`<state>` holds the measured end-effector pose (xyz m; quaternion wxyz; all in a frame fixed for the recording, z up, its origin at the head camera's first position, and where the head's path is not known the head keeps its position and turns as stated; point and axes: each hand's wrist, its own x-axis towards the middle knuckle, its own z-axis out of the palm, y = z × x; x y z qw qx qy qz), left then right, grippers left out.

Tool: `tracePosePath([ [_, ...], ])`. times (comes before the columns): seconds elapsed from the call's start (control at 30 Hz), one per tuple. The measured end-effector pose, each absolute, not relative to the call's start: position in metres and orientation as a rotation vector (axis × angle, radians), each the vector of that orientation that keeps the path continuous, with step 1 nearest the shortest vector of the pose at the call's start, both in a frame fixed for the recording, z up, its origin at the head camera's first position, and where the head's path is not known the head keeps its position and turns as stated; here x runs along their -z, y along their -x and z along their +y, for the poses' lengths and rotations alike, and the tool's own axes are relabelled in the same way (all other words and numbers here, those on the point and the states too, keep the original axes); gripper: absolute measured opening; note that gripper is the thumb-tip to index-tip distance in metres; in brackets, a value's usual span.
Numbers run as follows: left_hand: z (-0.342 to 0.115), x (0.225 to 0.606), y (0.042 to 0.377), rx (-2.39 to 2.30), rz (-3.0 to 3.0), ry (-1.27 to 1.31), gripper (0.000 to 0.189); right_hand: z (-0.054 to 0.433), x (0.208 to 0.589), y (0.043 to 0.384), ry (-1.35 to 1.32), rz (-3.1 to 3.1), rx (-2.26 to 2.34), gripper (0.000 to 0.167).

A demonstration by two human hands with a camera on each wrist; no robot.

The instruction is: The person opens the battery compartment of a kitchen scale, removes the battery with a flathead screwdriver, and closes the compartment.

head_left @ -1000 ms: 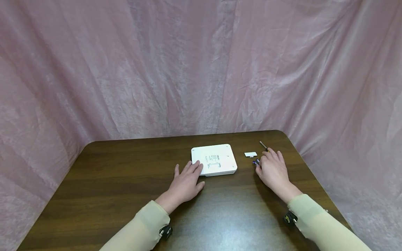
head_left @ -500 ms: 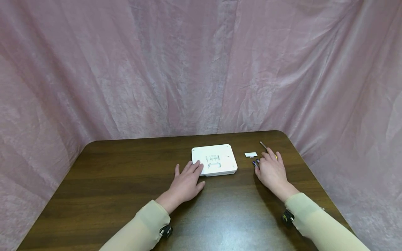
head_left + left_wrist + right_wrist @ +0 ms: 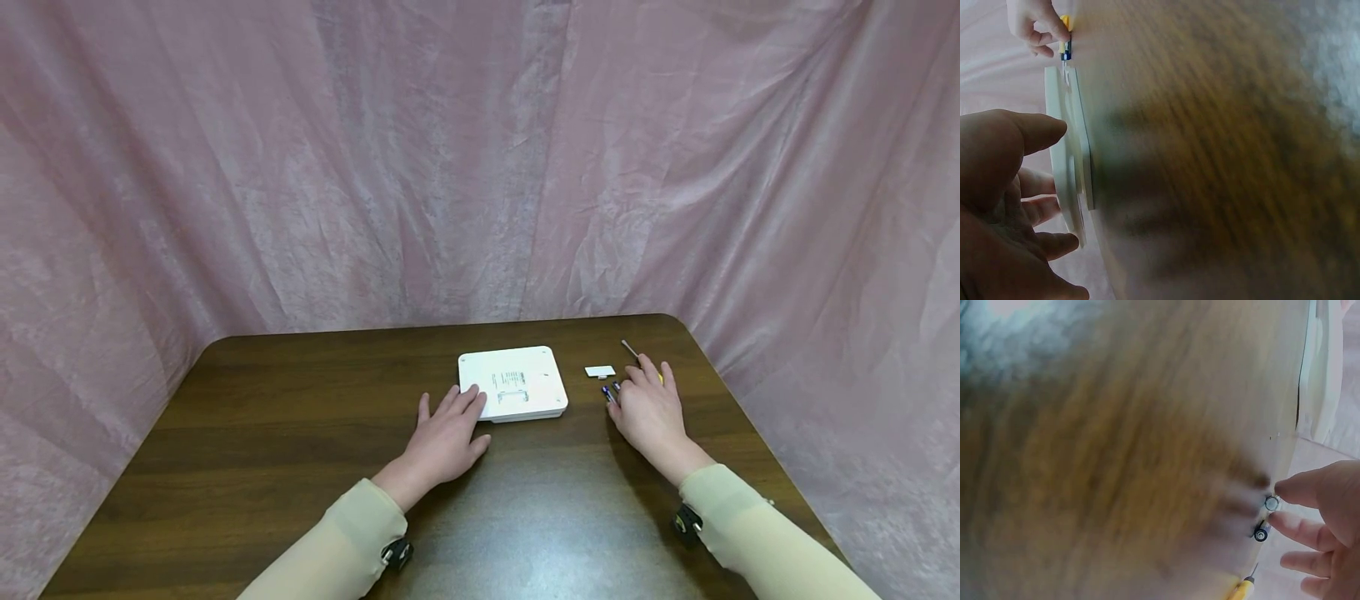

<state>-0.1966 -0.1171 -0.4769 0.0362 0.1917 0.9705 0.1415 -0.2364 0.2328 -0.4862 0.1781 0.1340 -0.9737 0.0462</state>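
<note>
A flat white device (image 3: 536,375), like a small scale, lies underside up with printed text and an uncovered battery compartment. My left hand (image 3: 444,437) rests its straight fingers on the near left corner. In the left wrist view the spread fingers (image 3: 1044,131) lie along its edge. My right hand (image 3: 651,417) reaches down at two small batteries to the right. One battery (image 3: 1272,503) sits between thumb and index finger in the right wrist view, pinched there. The second battery (image 3: 1260,534) lies just beside it. Part of both batteries is hidden by the hand in the head view.
A small white battery cover (image 3: 599,372) lies between the device and the right hand. Beyond that hand is a screwdriver (image 3: 628,347) with a yellow handle (image 3: 1242,589), partly covered by the fingers. The brown wooden table (image 3: 300,417) ends at a pink curtain (image 3: 420,167).
My right hand has shifted slightly left and its fingers have drawn in at the batteries. More of the yellow handle and of the batteries shows. The left hand stays on the device.
</note>
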Motion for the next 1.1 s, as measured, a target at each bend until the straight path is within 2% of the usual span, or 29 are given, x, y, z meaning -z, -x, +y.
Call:
tracePosePath([
  [0.2,-0.116,0.477,0.196,-0.439,2.981,-0.586,0.070,0.235,0.480,0.238,-0.343,-2.749,-0.167,0.033],
  [0.4,-0.116,0.476,0.195,-0.442,2.982,-0.586,0.070,0.245,0.470,0.243,-0.320,-2.782,-0.183,0.052],
  [0.53,-0.115,0.477,0.195,-0.436,2.987,-0.588,0.070,0.253,0.460,0.248,-0.346,-2.816,-0.180,0.058],
  [0.83,-0.116,0.478,0.196,-0.431,2.984,-0.585,0.071,0.262,0.446,0.265,-0.421,-2.906,-0.175,0.057],
  [1.1,-0.118,0.478,0.195,-0.430,2.981,-0.576,0.071,0.262,0.450,0.278,-0.504,-2.949,-0.170,0.052],
])
